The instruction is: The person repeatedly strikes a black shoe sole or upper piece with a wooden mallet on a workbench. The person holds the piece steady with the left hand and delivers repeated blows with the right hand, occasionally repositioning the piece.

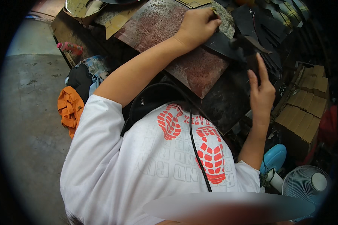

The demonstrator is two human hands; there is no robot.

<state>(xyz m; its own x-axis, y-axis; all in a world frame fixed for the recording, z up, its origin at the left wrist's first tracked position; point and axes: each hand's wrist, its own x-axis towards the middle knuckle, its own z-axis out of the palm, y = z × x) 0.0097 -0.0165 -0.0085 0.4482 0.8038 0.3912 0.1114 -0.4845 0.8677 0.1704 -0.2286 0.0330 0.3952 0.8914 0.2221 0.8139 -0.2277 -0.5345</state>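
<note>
My left hand [199, 29] is closed above the reddish, pitted work board [154, 24], by the rim of a round speckled stone slab [225, 27]. A small yellowish edge shows at its fingertips; most of what they pinch is hidden. Beside the hand a curved black leather-like piece [222, 45] lies across the board and reaches toward the right. My right hand [262, 92] grips a dark hammer [256, 44], thumb and forefinger stretched along the handle. The hammer's head is raised near the right end of the black piece, slightly blurred.
Black cut pieces [257, 28] lie at the far right, and yellowish sheets [120, 23] at the far left. Stacked brown boxes [302, 107] stand on the right, with a fan [304, 185] nearer me. A pink bottle [70, 48] and orange cloth [69, 108] are at the left.
</note>
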